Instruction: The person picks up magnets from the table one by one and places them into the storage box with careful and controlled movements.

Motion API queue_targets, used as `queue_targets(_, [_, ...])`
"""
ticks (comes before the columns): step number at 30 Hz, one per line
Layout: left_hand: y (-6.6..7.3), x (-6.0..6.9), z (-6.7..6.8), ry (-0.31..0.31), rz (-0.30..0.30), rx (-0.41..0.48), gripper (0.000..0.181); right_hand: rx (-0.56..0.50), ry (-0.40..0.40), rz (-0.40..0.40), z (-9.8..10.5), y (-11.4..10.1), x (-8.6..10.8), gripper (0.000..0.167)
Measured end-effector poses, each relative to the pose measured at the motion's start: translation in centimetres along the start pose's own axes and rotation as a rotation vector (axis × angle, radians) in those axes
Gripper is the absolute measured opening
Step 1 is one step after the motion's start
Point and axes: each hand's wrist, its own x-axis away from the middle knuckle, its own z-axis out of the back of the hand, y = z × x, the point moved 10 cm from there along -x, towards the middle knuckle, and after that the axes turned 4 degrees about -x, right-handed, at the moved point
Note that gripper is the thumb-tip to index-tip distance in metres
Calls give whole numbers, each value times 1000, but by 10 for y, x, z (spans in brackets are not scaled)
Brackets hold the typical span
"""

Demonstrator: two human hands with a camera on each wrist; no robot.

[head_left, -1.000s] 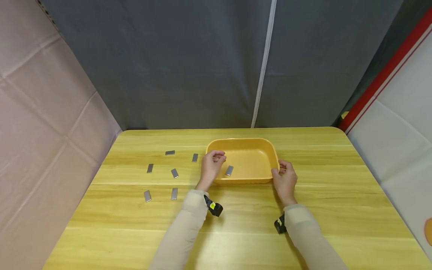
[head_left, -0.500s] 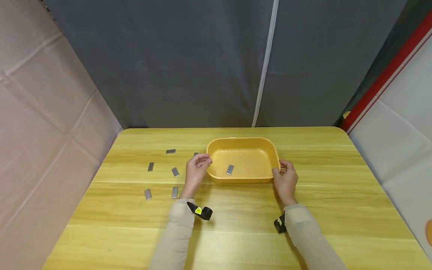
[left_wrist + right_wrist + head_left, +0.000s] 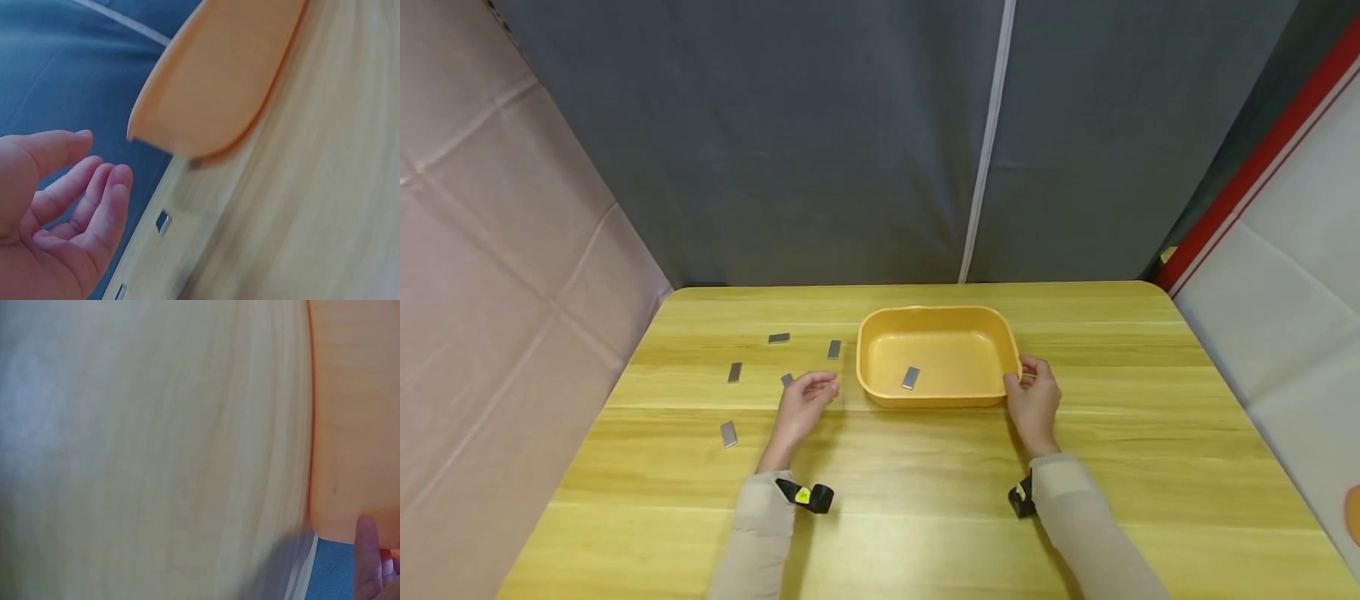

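A yellow plastic basin (image 3: pixel 940 398) stands at the middle of the table, one small grey rectangular piece (image 3: pixel 911 378) lying inside it. My right hand (image 3: pixel 1034 406) grips the basin's right rim; in the right wrist view its thumb (image 3: pixel 367 550) lies against the orange-looking wall. Left of the basin, my left hand (image 3: pixel 803 408) hovers over the table with relaxed, slightly bent fingers and nothing between them. It partly covers one grey piece (image 3: pixel 787 379). Another grey piece (image 3: pixel 834 349) lies between that hand and the basin, farther back.
More flat grey pieces lie at left on the wooden table (image 3: pixel 925 500), among them a back piece (image 3: pixel 778 338), a left piece (image 3: pixel 734 372) and a near piece (image 3: pixel 728 434). A dark curtain (image 3: pixel 775 167) hangs behind the table's far edge.
My left hand has withdrawn from over the basin, moving left and toward me above the scattered pieces. My right hand has stayed on the rim.
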Motion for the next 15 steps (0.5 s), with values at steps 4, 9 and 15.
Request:
queue_targets(4, [-12, 5, 14, 23, 29, -34, 29, -7, -13, -4, -2, 0, 1, 30])
queue_targets(9, [-24, 10, 32, 74, 69, -112, 28, 7, -22, -13, -5, 0, 1, 31])
queue_targets(15, [-35, 17, 47, 104, 100, -162, 25, -2, -8, 1, -4, -1, -1, 30])
